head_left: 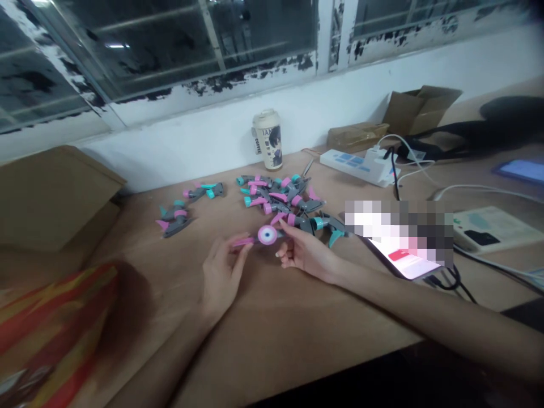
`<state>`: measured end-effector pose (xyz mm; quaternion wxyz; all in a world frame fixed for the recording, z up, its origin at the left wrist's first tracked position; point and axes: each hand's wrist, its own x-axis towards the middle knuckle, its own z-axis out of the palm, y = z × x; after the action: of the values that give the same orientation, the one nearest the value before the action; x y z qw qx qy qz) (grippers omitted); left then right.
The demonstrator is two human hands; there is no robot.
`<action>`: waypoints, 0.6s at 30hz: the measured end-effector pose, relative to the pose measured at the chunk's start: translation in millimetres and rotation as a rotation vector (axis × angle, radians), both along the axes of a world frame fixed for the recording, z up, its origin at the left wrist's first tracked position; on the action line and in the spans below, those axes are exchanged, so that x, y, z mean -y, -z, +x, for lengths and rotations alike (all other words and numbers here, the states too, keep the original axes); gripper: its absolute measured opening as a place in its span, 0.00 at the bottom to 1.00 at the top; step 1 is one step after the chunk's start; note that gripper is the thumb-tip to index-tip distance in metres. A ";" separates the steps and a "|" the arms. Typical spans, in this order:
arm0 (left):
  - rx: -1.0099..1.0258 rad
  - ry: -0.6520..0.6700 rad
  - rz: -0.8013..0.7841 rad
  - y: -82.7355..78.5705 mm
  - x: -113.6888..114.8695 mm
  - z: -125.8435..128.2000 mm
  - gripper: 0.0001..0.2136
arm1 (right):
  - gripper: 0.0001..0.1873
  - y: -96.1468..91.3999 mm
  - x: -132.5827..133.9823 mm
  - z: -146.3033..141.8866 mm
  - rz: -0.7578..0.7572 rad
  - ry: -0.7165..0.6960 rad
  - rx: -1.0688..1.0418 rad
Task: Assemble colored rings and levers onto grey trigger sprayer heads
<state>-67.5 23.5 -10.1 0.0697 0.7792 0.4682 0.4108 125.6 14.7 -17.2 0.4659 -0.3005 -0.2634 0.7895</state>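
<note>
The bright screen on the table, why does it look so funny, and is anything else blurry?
In the head view, the screen glares white, and coarse squares hide part of it; also in the head view, the brown cardboard at far left looks soft, while some lettering on the coffee cup is readable.

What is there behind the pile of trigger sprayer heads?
Behind the piled trigger sprayer heads stands a lidded coffee cup, with the white wall farther back. The heads hide some tabletop close behind them, which cannot be seen.
</note>
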 end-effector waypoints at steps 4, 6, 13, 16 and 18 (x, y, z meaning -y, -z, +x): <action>0.196 -0.106 -0.200 6.0 -27.3 -13.1 0.14 | 0.21 0.7 2.3 -0.2 0.012 0.042 0.074; 0.191 -0.120 -0.233 9.7 -41.0 -19.9 0.13 | 0.22 1.1 4.5 -2.4 0.048 0.047 0.122; -0.043 -0.128 -0.213 14.9 -52.1 -16.8 0.13 | 0.20 -1.4 21.3 -13.1 0.333 0.016 0.462; -0.130 -0.191 -0.135 11.7 -55.0 -21.9 0.14 | 0.18 -2.6 25.8 -14.4 0.435 0.024 0.585; -0.160 -0.282 -0.082 7.6 -62.3 -40.2 0.14 | 0.17 -1.0 26.0 -14.4 0.484 0.026 0.628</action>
<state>-107.7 85.8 -17.7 0.0056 0.7324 0.5935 0.3336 111.2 -11.4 -16.2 0.4299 -0.4121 -0.5678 0.5683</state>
